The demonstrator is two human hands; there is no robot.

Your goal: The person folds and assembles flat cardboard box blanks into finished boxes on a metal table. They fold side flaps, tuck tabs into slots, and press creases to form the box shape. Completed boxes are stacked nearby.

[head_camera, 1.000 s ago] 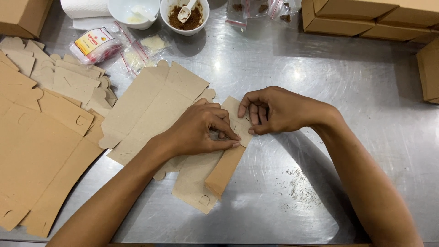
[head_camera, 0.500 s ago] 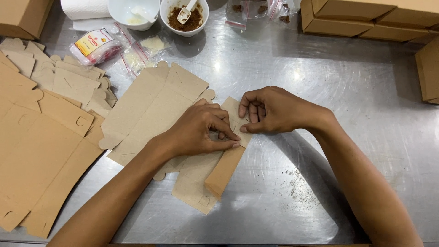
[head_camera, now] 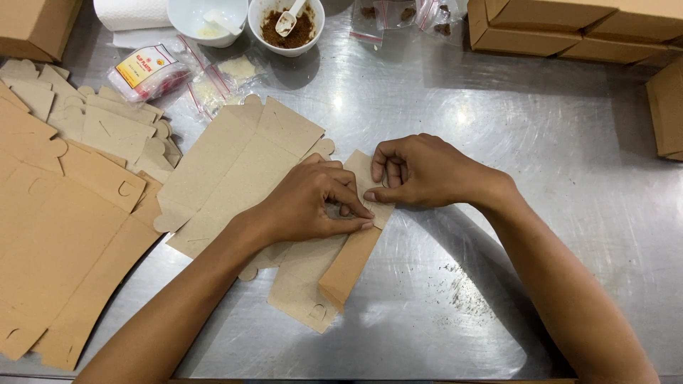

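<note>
A brown cardboard box blank (head_camera: 334, 274), partly folded with one side standing up, lies on the steel table (head_camera: 498, 142) in front of me. My left hand (head_camera: 313, 203) pinches its upper end with fingertips pressed on the flap. Pressing the same end from the other side is my right hand (head_camera: 420, 171), thumb and fingers on the flap. A second flat blank (head_camera: 235, 167) lies under and to the left of the folded one.
Stacks of flat brown blanks (head_camera: 64, 213) fill the left side. At the back stand a white bowl (head_camera: 203, 18), a bowl of brown powder with a scoop (head_camera: 288, 25), small plastic bags (head_camera: 153, 71) and a paper towel roll (head_camera: 128, 13). Folded boxes (head_camera: 569, 28) sit back right.
Hardly anything differs: both hands stay on the flap at the box's upper end, with only slight finger shifts.
</note>
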